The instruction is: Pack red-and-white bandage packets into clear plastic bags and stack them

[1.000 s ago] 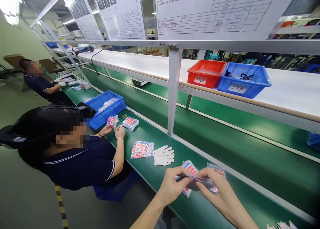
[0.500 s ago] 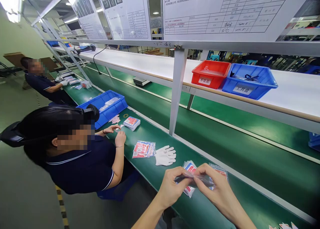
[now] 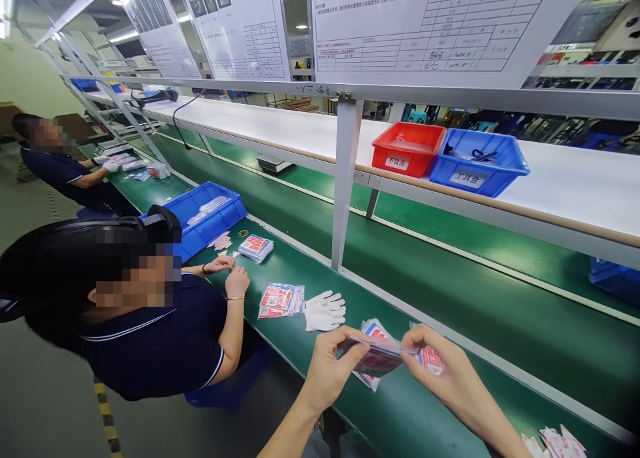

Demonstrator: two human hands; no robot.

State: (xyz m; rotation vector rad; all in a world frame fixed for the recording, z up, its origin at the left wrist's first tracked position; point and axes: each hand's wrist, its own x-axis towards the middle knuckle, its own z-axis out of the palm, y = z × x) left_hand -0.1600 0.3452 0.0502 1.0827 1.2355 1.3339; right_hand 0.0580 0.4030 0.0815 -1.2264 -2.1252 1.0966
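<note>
A clear plastic bag with a red-and-blue printed card (image 3: pixel 380 359) inside hangs between my two hands above the green bench. My left hand (image 3: pixel 330 371) pinches its left end between thumb and fingers. At the opposite end, my right hand (image 3: pixel 447 371) grips the upper corner the same way. Below and partly hidden by the bag lies a stack of similar printed packets (image 3: pixel 369 382). More packets (image 3: pixel 432 360) show behind my right fingers. A white glove (image 3: pixel 325 310) rests just beyond my left hand.
Left of the glove lie bagged cards (image 3: pixel 281 301) and a stack (image 3: pixel 256 248). A co-worker (image 3: pixel 160 338) sits close by on the left, beside a blue crate (image 3: pixel 215 215). A metal post (image 3: pixel 346 185) rises ahead; red (image 3: pixel 407 150) and blue (image 3: pixel 477 161) bins stand on the shelf. Small printed papers (image 3: pixel 560 443) lie lower right.
My hands have moved apart, and the bag between them is now stretched wider with its printed face showing. The view has shifted slightly to the right.
</note>
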